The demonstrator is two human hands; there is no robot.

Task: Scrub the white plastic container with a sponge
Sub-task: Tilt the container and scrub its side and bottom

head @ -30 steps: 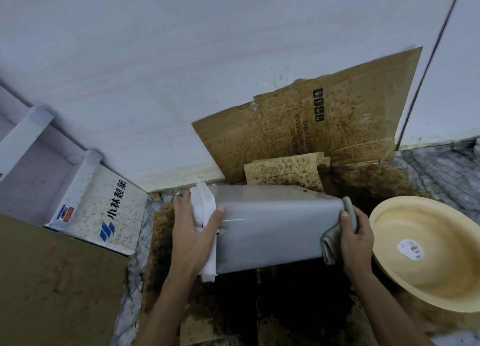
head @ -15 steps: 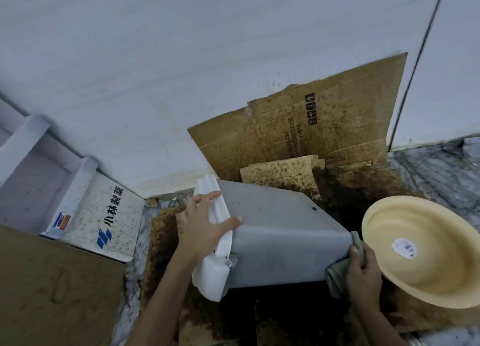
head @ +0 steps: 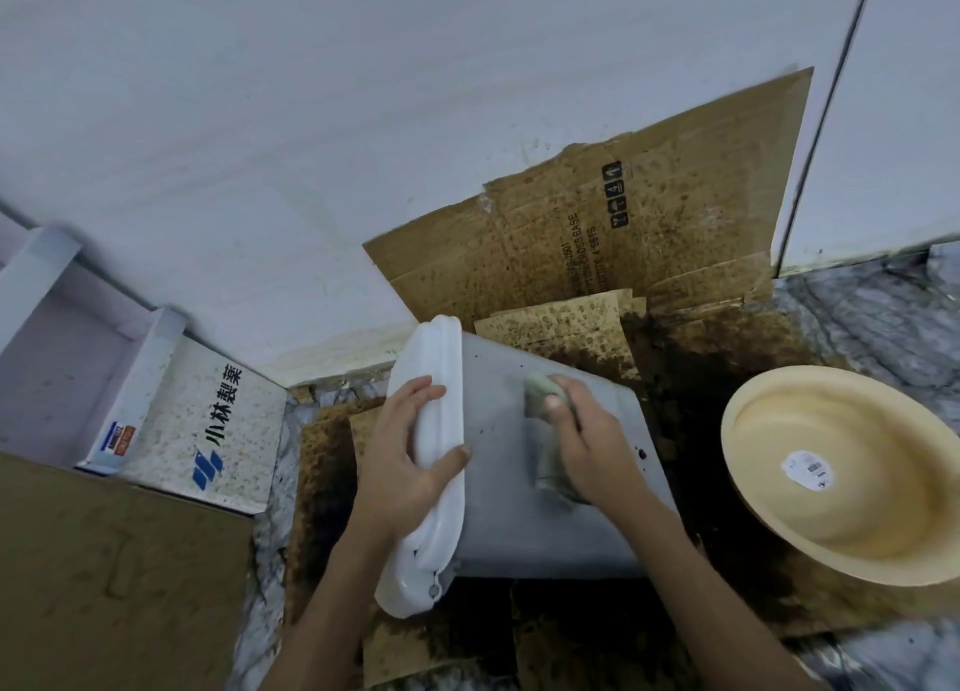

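Observation:
The white plastic container (head: 524, 524) lies on its side on dark, stained cardboard, its thick rim turned to the left. My left hand (head: 402, 456) clasps that rim, thumb on the side wall. My right hand (head: 587, 456) presses a greenish-grey sponge (head: 540, 394) flat against the upward-facing side wall, near its middle. Small dark specks dot the wall beside the sponge. Part of the sponge is hidden under my fingers.
A cream-coloured basin (head: 841, 477) rests to the right, close to the container's base. Stained cardboard sheets (head: 597, 238) lean on the white wall behind. A white printed carton (head: 208, 425) and a brown cardboard panel (head: 104, 576) lie to the left.
My right hand carried the sponge from the container's base end up onto its side wall. The container's rim end tipped down toward me, and my left hand shifted its grip on the rim.

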